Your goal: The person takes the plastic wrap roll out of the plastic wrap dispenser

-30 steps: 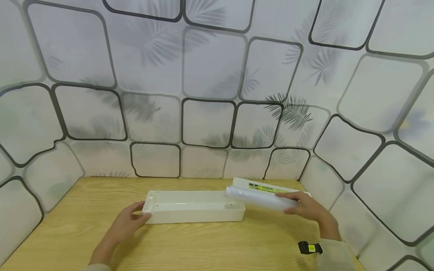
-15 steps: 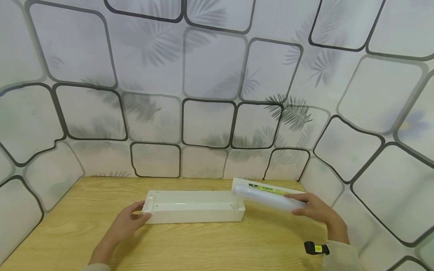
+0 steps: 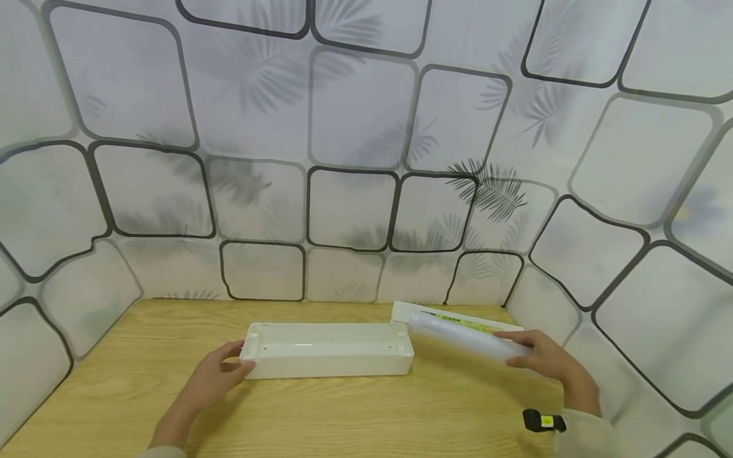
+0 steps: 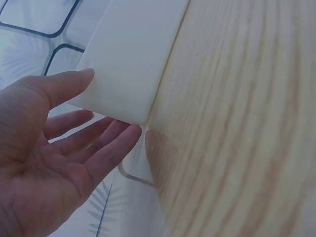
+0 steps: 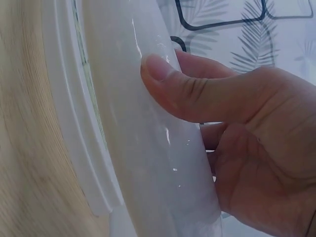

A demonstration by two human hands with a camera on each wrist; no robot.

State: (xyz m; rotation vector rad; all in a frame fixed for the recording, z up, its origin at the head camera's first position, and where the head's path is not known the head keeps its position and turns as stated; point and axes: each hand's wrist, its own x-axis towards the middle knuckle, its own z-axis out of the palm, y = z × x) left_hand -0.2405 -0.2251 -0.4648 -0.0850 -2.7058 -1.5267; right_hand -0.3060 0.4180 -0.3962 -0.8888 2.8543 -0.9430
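A long white plastic box (image 3: 329, 367) with its top side open sits on the wooden table, its inside showing bare. My left hand (image 3: 214, 375) holds the box's left end, thumb at the front corner and fingers behind. In the left wrist view, the left hand (image 4: 64, 143) has its thumb on one face of the box (image 4: 131, 59) and its fingertips along the end. My right hand (image 3: 544, 357) grips the right end of a roll of plastic wrap (image 3: 464, 337), held tilted above the table. The right wrist view shows the thumb across the shiny roll (image 5: 143, 118).
Behind the roll lies a long white lid (image 3: 403, 310) with a green and yellow label, its left end close to the box's right end. The wooden table (image 3: 343, 413) meets patterned walls at the back and sides.
My right hand has drawn the roll of plastic wrap to the right, from over the box's right end to beside it. The left hand and box have stayed put.
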